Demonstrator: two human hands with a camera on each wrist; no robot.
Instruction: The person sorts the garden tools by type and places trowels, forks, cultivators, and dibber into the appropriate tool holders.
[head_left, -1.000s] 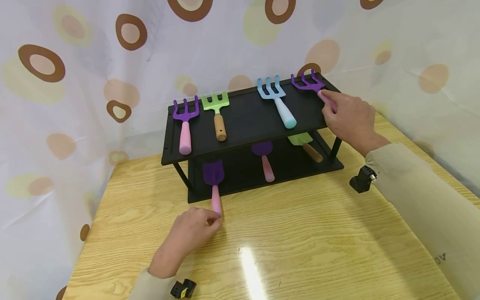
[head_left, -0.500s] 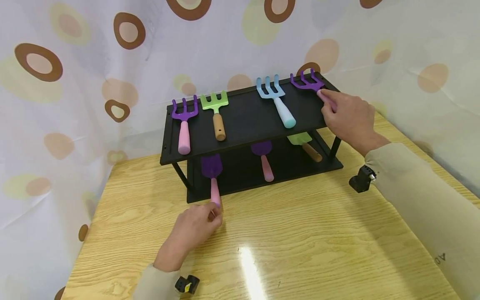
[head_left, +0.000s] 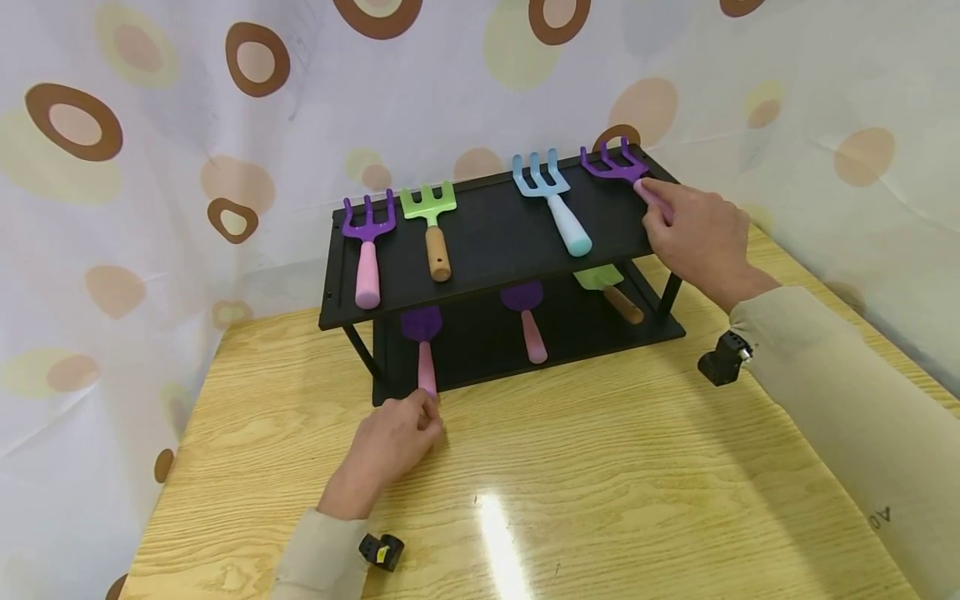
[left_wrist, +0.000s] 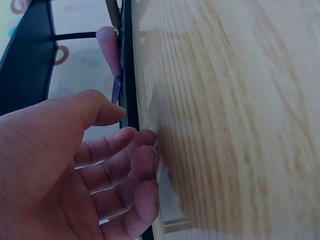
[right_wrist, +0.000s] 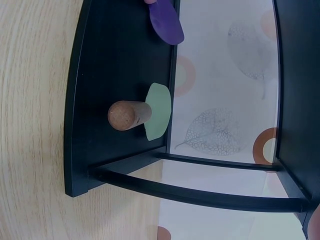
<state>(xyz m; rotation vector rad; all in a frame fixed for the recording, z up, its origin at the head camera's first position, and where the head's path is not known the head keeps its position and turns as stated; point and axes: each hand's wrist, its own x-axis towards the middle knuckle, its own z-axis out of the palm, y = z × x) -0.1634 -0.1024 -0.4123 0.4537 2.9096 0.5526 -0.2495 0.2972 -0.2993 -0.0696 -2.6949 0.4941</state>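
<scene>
A purple trowel with a pink handle [head_left: 426, 367] lies on the lower shelf, its handle end over the front edge. My left hand [head_left: 393, 442] touches that end with loosely bent fingers; in the left wrist view nothing lies between thumb and fingertips [left_wrist: 146, 160]. My right hand [head_left: 701, 237] pinches the pink handle of a purple hand rake [head_left: 615, 171] at the right end of the upper shelf. Only a sliver of that hand shows in the right wrist view. Also on the upper shelf lie a light-blue hand rake [head_left: 566, 221], a green one with wooden handle [head_left: 437, 250] and another purple one [head_left: 367, 267].
The black two-tier rack [head_left: 487, 242] stands on a wooden table [head_left: 600, 467] before a patterned curtain [head_left: 420, 100]. Its lower shelf also holds another purple trowel [head_left: 532, 333] and a green trowel with wooden handle [right_wrist: 130, 115]. A thin post [head_left: 671, 293] supports each front corner.
The left hand has moved forward toward the rack, and the left trowel has slid deeper onto the lower shelf. The right hand and its rake stay in place.
</scene>
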